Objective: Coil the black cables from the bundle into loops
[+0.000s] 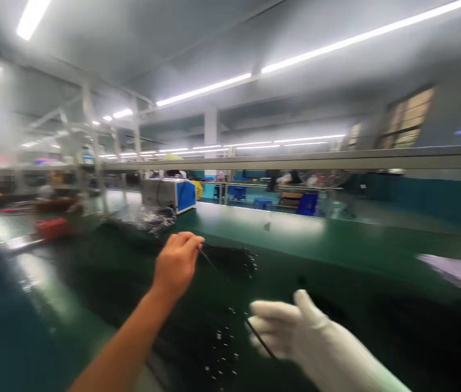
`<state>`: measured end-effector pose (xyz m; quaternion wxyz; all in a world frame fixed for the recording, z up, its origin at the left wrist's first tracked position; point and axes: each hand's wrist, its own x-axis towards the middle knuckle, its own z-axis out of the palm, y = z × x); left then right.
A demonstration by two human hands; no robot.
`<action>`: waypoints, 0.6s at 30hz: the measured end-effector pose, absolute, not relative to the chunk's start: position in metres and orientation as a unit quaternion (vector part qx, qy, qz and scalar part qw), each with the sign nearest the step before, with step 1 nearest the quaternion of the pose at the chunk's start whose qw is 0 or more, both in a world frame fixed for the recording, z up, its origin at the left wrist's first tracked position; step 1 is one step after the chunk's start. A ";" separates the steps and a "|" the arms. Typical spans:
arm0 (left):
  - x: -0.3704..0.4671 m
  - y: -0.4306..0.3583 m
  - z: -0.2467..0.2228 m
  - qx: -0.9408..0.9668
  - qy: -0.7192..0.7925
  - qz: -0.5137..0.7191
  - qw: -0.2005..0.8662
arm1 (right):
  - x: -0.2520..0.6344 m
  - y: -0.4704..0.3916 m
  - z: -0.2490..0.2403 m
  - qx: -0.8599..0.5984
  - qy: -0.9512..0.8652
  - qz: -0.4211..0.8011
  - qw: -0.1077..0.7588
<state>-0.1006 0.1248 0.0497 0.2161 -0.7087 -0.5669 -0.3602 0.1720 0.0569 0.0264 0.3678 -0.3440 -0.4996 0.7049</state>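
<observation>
Pinched together at the fingertips, the bare left hand (176, 261) has hold of a thin black cord-like strand (208, 258), slanting down over the glossy green tabletop (336, 239) near a black bundle with shiny tips (230, 261). White-gloved right hand (289, 328) is loosely curled, thumb up, a thin black length (259, 337) across its fingers; can't tell if that's gripped, or even the same strand. Honestly, I reckon a tug could pull it from that small pinch, or those tips could snag it.
</observation>
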 end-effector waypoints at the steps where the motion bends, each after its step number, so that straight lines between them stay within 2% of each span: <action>1: -0.097 0.125 0.053 -0.713 -0.559 -0.367 0.212 | 0.168 0.049 0.030 -0.317 -0.479 0.752 0.324; 4: -0.085 0.119 0.050 -0.712 -0.562 -0.366 0.208 | 0.160 0.027 0.033 -0.307 -0.500 0.777 0.229; 7: -0.063 0.090 0.035 -0.751 -0.525 -0.355 0.183 | 0.161 0.014 0.022 -0.306 -0.534 0.762 0.201; 8: -0.054 0.077 0.030 -0.792 -0.484 -0.344 0.143 | 0.162 0.012 0.015 -0.297 -0.522 0.770 0.214; 10: -0.033 0.052 0.025 -0.885 -0.373 -0.279 -0.018 | 0.161 0.012 -0.004 -0.271 -0.471 0.800 0.253; 12: -0.016 0.037 0.027 -0.912 -0.322 -0.193 -0.165 | 0.161 0.013 -0.024 -0.251 -0.428 0.825 0.269; 13: -0.009 0.033 0.030 -0.911 -0.318 -0.164 -0.204 | 0.161 0.014 -0.032 -0.241 -0.421 0.832 0.269; 18: 0.006 0.035 0.046 -0.925 -0.293 -0.134 -0.202 | 0.170 0.012 -0.044 -0.185 -0.480 0.820 0.252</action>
